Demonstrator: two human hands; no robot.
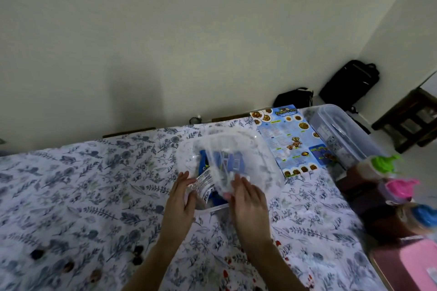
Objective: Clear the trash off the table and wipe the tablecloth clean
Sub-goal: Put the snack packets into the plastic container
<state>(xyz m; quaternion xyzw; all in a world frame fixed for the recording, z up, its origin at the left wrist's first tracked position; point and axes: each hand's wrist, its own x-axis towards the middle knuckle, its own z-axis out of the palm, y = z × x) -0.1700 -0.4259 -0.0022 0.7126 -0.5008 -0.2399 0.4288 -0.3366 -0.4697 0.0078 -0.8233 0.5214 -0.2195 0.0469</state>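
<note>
A clear plastic takeaway container point(257, 149) lies on the floral tablecloth point(94, 184) near the table's middle, with blue and white wrappers point(205, 184) inside it. My left hand point(181, 198) rests against its near left side, touching a wrapper. My right hand point(248, 198) presses on the container's lid at the near edge. The view is blurred, so I cannot tell how firm either grip is. Dark crumbs or stains point(137, 254) dot the cloth at the lower left.
A blue food menu point(288, 139) lies at the back right beside a long clear plastic box point(340, 134). Sauce bottles with green point(383, 163), pink point(397, 189) and blue point(425, 212) caps stand at the right edge. Black bags point(350, 82) sit on the floor behind.
</note>
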